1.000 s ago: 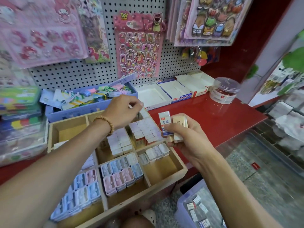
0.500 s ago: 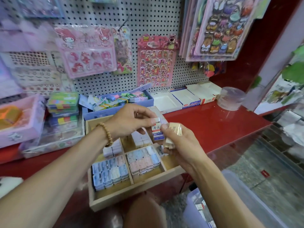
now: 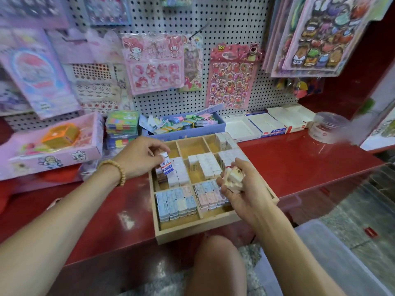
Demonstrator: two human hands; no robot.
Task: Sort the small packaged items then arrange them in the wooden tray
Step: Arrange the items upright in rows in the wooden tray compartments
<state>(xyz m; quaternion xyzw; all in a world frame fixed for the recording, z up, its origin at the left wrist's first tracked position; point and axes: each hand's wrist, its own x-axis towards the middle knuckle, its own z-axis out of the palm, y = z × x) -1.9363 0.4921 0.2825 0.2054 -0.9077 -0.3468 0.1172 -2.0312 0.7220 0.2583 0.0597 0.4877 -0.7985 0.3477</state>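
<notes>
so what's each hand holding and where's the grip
Left hand pinches a blue-and-white packet by its top end. Right hand grips cream packets around their sides.

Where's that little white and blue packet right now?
In the head view, the left hand pinches the white and blue packet over the wooden tray's left-middle compartment, just above its white packets.

Bright, even light with soft glare patches on the red counter (image 3: 299, 167); edges bend and smear with motion blur.
</notes>
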